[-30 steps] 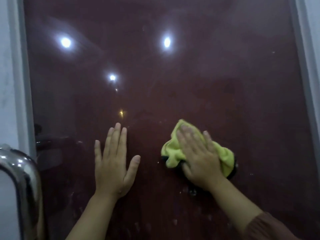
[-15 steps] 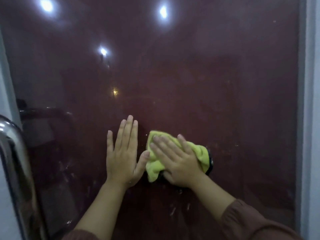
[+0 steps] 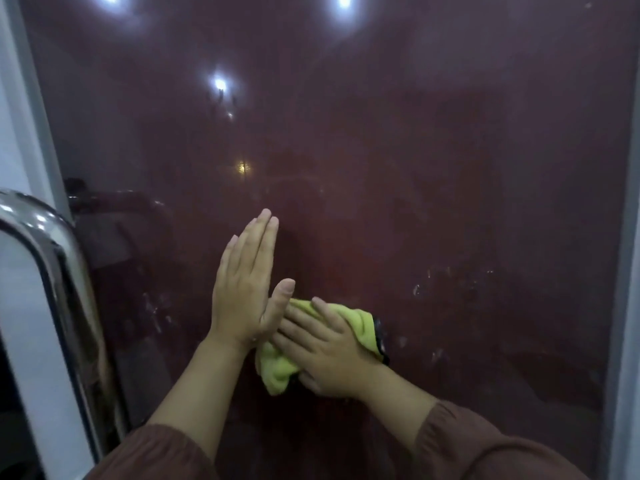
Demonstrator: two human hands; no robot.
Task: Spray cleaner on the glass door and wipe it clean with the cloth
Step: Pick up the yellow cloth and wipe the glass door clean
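Note:
A dark reddish glass door [image 3: 398, 168] fills the view, with smears and droplets low on its right side. My right hand [image 3: 329, 355] presses a yellow-green cloth [image 3: 277, 370] flat against the glass, low and near the middle. My left hand [image 3: 247, 289] lies flat on the glass just left of it, fingers together and pointing up, its thumb over the cloth's top edge. No spray bottle is in view.
A shiny metal door handle [image 3: 45, 258] curves down the left edge, in front of a pale frame [image 3: 27, 133]. A grey frame strip [image 3: 627, 271] runs down the right edge. Ceiling lights reflect in the upper glass.
My right hand slid the cloth leftward and down across the glass until it met my left hand. My left hand stayed flat on the glass.

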